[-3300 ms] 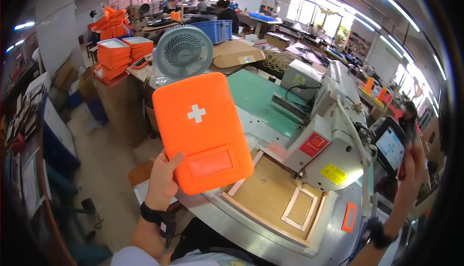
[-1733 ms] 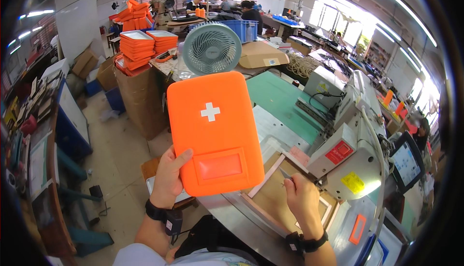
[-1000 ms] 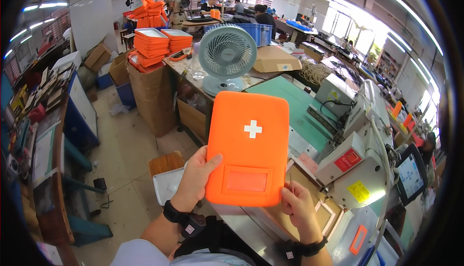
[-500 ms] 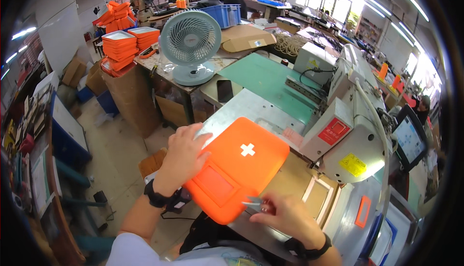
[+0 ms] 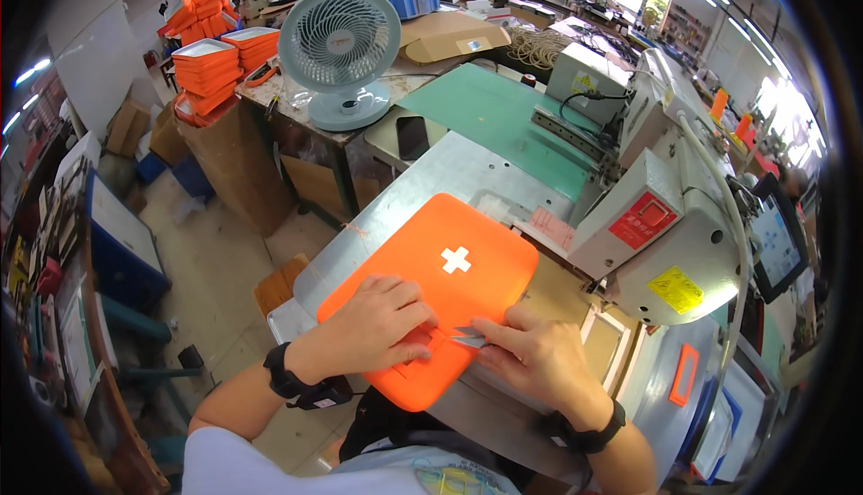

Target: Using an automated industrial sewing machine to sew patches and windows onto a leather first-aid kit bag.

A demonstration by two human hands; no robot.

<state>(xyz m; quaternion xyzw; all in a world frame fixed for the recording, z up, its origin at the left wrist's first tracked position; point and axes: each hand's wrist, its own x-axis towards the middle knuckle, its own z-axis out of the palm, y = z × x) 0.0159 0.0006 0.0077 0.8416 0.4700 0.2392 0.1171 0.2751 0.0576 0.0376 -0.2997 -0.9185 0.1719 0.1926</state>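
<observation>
An orange first-aid case [image 5: 481,239] with a white cross lies on the metal machine bed, its near end overhanging the edge. My left hand [image 5: 382,320] rests on it with curled fingers, gripping it around the framed panel and hiding most of that panel. My right hand [image 5: 539,351] is closed on small thread snips [image 5: 467,337]. Their grey blades point left, at the case surface close to my left fingertips. Whether a thread lies between the blades is too small to tell.
A sewing machine head [image 5: 679,252] stands close on the right, with a screen [image 5: 778,239] beyond it. A phone [image 5: 413,138] and a fan [image 5: 342,50] are further back. Stacked orange cases [image 5: 205,72] stand far left. An orange frame piece [image 5: 684,374] lies at right.
My left hand has moved from the case's left edge onto its panel. My right hand has brought the snips up and inward, beside the left fingertips. The view has shifted slightly.
</observation>
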